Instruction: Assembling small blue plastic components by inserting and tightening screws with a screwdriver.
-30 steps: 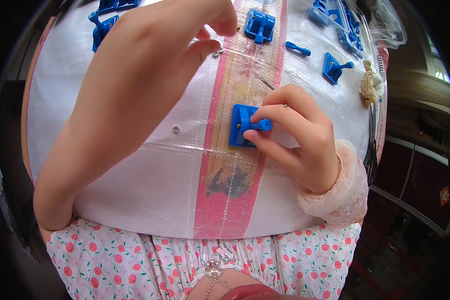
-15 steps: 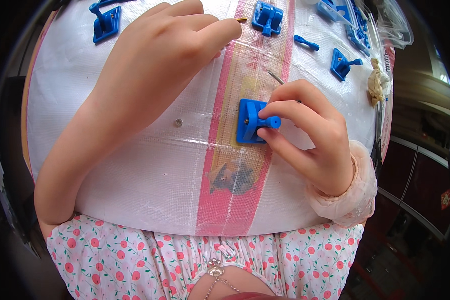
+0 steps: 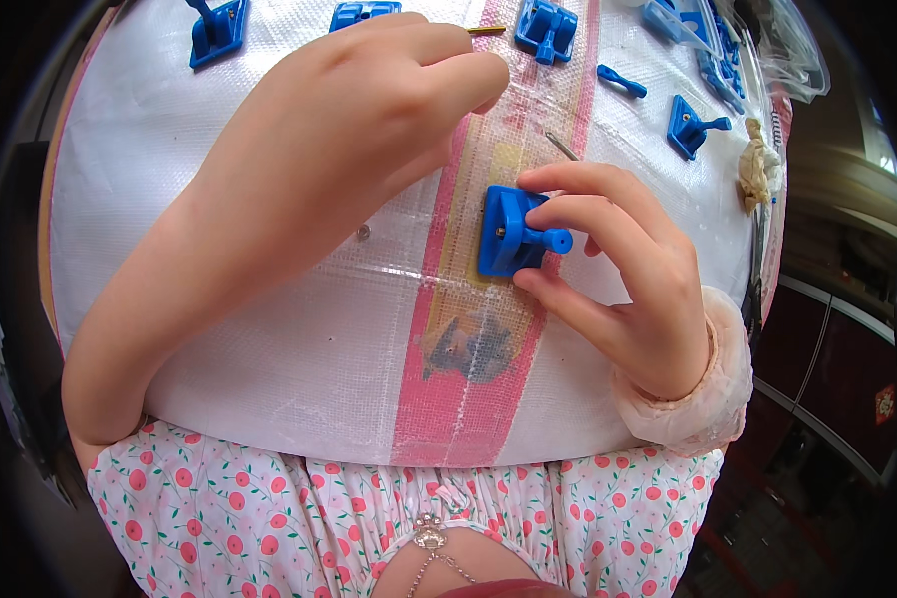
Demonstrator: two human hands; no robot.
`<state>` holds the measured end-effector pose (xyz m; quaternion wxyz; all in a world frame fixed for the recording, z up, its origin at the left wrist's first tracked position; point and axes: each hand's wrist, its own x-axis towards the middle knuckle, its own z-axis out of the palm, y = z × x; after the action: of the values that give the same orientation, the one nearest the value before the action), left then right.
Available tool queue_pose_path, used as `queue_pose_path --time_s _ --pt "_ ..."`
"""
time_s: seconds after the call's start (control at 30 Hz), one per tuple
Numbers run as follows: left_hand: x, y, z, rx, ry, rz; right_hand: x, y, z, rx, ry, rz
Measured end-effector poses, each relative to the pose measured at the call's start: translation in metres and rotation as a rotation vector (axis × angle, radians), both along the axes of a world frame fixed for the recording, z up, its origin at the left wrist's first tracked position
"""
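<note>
A blue plastic clamp-like part (image 3: 508,234) rests on the table in front of me, with a square base, an upright plate and a round-ended lever. My right hand (image 3: 623,259) grips it, thumb at its lower edge and fingers along its top and lever. A thin metal rod (image 3: 561,146) lies just past those fingers, partly covered by them. My left hand (image 3: 399,100) is closed, up and to the left; whatever its fingers hold is hidden. Just beyond its knuckles lies a brass-coloured pin (image 3: 486,30). A small metal nut (image 3: 364,232) sits beside my left forearm.
Similar blue parts stand at the far side (image 3: 546,30), far left (image 3: 217,35) and right (image 3: 693,130). A loose blue lever (image 3: 622,82) lies between. A clear box of blue pieces (image 3: 703,40), plastic bags (image 3: 787,50) and crumpled brown paper (image 3: 755,169) line the right edge.
My left hand has moved right and nearer to me, uncovering more of the brass pin. My right fingers have shifted from the lever onto the base. The whole view has shifted slightly.
</note>
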<state>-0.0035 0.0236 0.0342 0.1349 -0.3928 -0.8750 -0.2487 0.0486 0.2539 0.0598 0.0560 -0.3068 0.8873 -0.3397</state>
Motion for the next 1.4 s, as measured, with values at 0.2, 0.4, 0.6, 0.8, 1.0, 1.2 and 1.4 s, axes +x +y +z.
queue_pose_path --time_s 0.2,0.4,0.6,0.8,1.0,1.2,1.4 --pt "0.014 0.007 0.016 0.357 -0.664 -0.148 0.000 0.003 -0.005 -0.053 -0.015 0.005" --pt "0.012 0.005 0.015 0.455 -0.611 -0.247 -0.004 0.004 -0.005 -0.193 -0.097 -0.003" --pt "0.013 0.008 0.020 0.368 -0.406 -0.220 -0.003 0.008 -0.007 -0.383 -0.200 -0.049" --pt "0.014 0.008 0.022 0.424 -0.467 -0.215 -0.003 0.009 -0.006 -0.419 -0.244 -0.030" --pt "0.011 0.006 0.016 0.602 -0.754 -0.227 -0.004 0.009 -0.006 -0.352 -0.138 -0.041" --pt "0.015 0.004 0.011 0.532 -0.865 -0.142 -0.005 0.009 -0.003 -0.145 0.008 -0.043" --pt "0.019 0.007 0.011 0.524 -1.020 -0.128 -0.003 0.006 -0.005 -0.090 0.067 -0.049"
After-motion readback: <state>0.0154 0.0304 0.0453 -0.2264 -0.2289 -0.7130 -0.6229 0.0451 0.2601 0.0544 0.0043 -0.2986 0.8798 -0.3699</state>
